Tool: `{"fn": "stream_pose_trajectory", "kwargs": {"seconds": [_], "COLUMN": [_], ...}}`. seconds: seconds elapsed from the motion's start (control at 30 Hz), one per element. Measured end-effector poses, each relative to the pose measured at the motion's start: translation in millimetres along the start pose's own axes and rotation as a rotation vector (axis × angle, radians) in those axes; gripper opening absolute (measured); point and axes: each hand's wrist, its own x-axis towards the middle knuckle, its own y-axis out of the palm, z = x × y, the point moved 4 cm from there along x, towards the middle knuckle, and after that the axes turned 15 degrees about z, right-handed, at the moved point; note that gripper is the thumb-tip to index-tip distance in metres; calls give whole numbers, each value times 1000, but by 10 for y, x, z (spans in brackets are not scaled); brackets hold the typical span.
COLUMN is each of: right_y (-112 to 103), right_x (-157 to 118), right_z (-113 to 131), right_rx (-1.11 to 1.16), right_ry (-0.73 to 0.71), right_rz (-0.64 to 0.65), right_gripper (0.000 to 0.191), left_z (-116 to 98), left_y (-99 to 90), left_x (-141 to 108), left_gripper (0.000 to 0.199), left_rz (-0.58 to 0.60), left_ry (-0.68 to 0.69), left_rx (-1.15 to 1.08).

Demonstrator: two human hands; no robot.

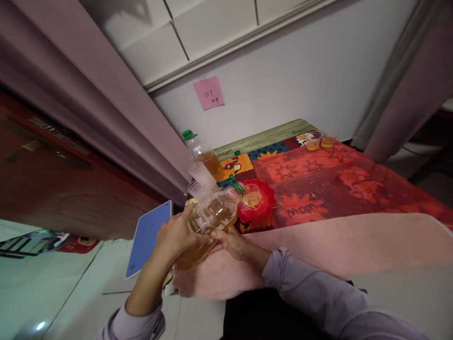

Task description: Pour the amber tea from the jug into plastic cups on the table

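Note:
My left hand (pixel 178 234) and my right hand (pixel 230 242) are both closed around a large clear plastic jug (pixel 216 210) of amber liquid. The jug is tilted, its neck pointing right over a red scalloped plate (pixel 268 208). On that plate stands a clear plastic cup (pixel 252 196) with a little amber liquid showing. A green ring (pixel 236 183) sits at the jug's neck. Behind the jug lean stacked clear cups (pixel 201 175). Whether liquid is flowing from the mouth, I cannot tell.
A second jug (pixel 207 158) with a green cap (pixel 189 135) stands behind. Two filled cups (pixel 313 141) are at the table's far right. A small green cap (pixel 237 153) lies on the patterned cloth (pixel 304 177). A blue board (pixel 150 238) is at the left, and a pink note (pixel 208 93) is on the wall.

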Motion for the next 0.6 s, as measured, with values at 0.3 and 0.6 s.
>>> {"fn": "stream_pose_trajectory", "kwargs": {"seconds": [0.3, 0.6], "right_y": [-4, -31], "right_x": [-6, 12], "right_z": [13, 107], "right_rx": [-31, -139], "right_ry": [11, -68], "right_rz": [12, -81], "right_gripper": [79, 81], "left_z": [34, 99], "left_y": [31, 153], "left_x": [42, 65], "left_gripper": [106, 95], "left_rz": [-15, -130], "left_ry": [40, 150], "left_rx": [-22, -267]}}
